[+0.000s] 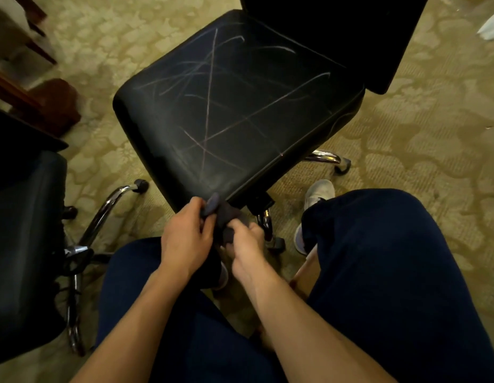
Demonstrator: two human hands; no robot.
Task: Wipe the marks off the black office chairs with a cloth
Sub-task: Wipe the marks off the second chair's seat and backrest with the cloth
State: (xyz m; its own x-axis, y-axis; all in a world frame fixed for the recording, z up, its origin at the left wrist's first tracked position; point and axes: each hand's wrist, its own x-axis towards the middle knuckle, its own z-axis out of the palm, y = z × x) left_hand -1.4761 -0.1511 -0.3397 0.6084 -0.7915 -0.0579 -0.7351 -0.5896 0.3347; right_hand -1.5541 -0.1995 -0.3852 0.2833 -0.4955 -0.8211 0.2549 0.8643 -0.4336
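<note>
A black office chair (pixel 240 100) stands in front of me, its seat crossed by pale chalk-like marks (pixel 209 106). Its backrest rises at the top right. Just below the seat's near edge I hold a small dark cloth (pixel 222 217) between both hands. My left hand (pixel 185 239) grips the cloth's left part with curled fingers. My right hand (pixel 245 250) pinches its lower right part. The cloth is bunched and hangs apart from the seat.
A second black office chair (pixel 24 230) with chrome legs stands at the left. Wooden furniture legs (pixel 55 103) sit at the upper left. My knees in dark trousers fill the bottom. A grey shoe (pixel 319 192) rests on the patterned carpet (pixel 422 150); white paper scraps (pixel 491 29) lie far right.
</note>
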